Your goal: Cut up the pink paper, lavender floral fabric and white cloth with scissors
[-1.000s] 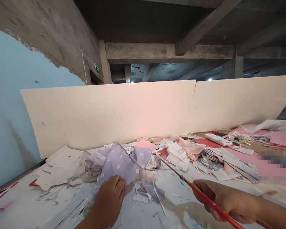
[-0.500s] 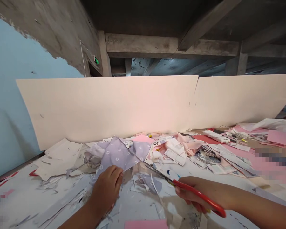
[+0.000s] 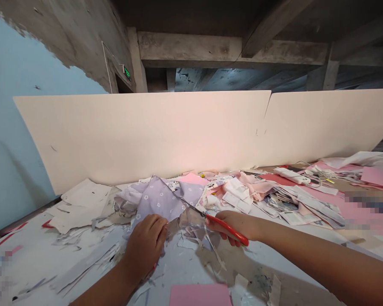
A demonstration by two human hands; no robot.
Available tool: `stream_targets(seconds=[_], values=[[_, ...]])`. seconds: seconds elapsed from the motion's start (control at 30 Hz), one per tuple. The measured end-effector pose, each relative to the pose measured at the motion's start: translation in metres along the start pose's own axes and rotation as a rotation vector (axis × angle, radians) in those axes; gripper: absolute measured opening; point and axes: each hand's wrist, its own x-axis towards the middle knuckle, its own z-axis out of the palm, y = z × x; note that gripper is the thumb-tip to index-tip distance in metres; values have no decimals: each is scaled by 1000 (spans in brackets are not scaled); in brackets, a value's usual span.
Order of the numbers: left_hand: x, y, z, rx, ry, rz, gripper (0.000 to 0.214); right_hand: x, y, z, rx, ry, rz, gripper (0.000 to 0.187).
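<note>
One hand, the left (image 3: 143, 242), lay with bent fingers at the lower edge of a lavender, white-flowered piece of fabric (image 3: 159, 199) just below the frame's centre; whether it pinched that edge or only pressed there, I could not tell. The right hand (image 3: 241, 222) grasped red-handled metal scissors (image 3: 228, 230), blades reaching up-left over the fabric. At bottom centre, a pink rectangular sheet (image 3: 200, 295) lay on the white desk (image 3: 166, 276).

White-flowered lilac fabric (image 3: 156, 197), red-handled scissors (image 3: 229, 230), pink sheet (image 3: 199, 295)
</note>
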Motion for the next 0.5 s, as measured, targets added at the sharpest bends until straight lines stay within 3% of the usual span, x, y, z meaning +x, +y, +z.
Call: stream_targets(seconds=[0.1, 0.33, 0.5], values=[[-2, -1, 0, 7, -6, 29, 17, 0, -5, 0, -34, 25, 62, 39], [-2, -1, 0, 46, 1, 92, 15, 8, 5, -1, -10, 9, -12, 46], [-2, 0, -3, 57, 7, 115, 15, 6, 6, 1, 57, 26, 11, 49]])
